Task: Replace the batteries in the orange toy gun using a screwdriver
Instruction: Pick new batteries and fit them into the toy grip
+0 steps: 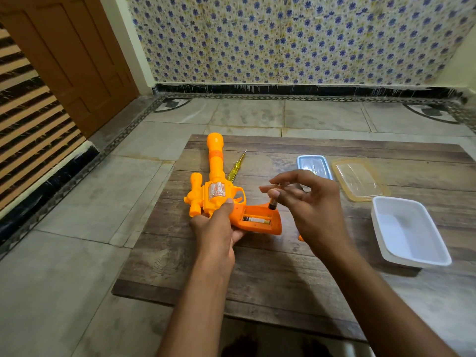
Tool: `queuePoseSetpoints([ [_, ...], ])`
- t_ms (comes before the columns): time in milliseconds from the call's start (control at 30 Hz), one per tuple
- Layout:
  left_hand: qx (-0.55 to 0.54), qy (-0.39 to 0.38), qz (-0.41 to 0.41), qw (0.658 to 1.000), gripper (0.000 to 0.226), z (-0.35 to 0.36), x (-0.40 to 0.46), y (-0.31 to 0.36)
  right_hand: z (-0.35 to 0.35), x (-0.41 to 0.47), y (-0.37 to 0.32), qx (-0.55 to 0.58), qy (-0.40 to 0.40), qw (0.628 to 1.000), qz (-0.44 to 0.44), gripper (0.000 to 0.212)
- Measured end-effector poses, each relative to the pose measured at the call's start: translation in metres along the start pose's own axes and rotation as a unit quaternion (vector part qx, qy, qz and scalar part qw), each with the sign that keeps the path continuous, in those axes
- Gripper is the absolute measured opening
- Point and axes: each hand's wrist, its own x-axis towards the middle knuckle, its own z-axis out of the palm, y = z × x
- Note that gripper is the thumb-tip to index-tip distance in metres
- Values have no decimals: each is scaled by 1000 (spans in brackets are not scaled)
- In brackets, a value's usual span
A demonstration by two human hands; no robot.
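The orange toy gun (219, 191) lay flat on the wooden bench (257, 279), barrel pointing away from the person, its handle compartment (257, 217) uncovered. One battery (256, 220) sat in the near slot; a second battery (272, 205) stood almost upright with its lower end at the far slot's edge, not yet seated.

The right hand (306, 202) pinched that second battery at its top between fingertips, the grip closed on it from above (its polarity markings were too small to read). The left hand (219, 222) clasped the gun body just ahead of the handle, pinning it to the bench, so the open slot lay just beside this grip, between the two hands.

Risks, as judged: the steeply tilted battery could jam against the slot wall or spring out if pressed at this angle; it could be seated reversed; a slackened left grip would let the gun skid.

The screwdriver (237, 166) lay beside the barrel, untouched. A small orange piece (300, 237), possibly the cover, showed under the right wrist. Three plastic containers (409, 230) stood well apart to the right.
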Motion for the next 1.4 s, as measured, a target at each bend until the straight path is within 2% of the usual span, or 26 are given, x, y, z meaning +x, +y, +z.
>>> queuePoseSetpoints([
  [167,-9,-3,2,1000,63,1,1,-1,13,0,11,-65,19,994,-83,17],
  [300,0,-4,9,1000,61,0,1,-2,20,1,18,-119,-29,985,-121,22],
  [433,5,-4,16,1000,59,-1,1,-2,22,4,23,-163,-58,973,-151,17],
  [633,9,-8,21,1000,58,-1,3,-2,25,7,33,-260,-94,939,-206,18],
  [767,-5,-15,24,1000,50,0,-1,-1,25,4,38,-280,-137,935,-170,17],
  [867,-10,-17,16,1000,47,1,-1,-1,26,5,38,-250,-110,952,-141,5],
  [933,-9,-13,13,1000,50,1,-1,-3,29,7,38,-246,-92,959,-103,7],
  [1100,-3,-9,17,1000,55,2,2,-6,33,12,35,-213,-71,973,58,6],
  [1400,3,-2,20,1000,59,3,2,-9,31,15,31,-144,-61,973,171,9],
])
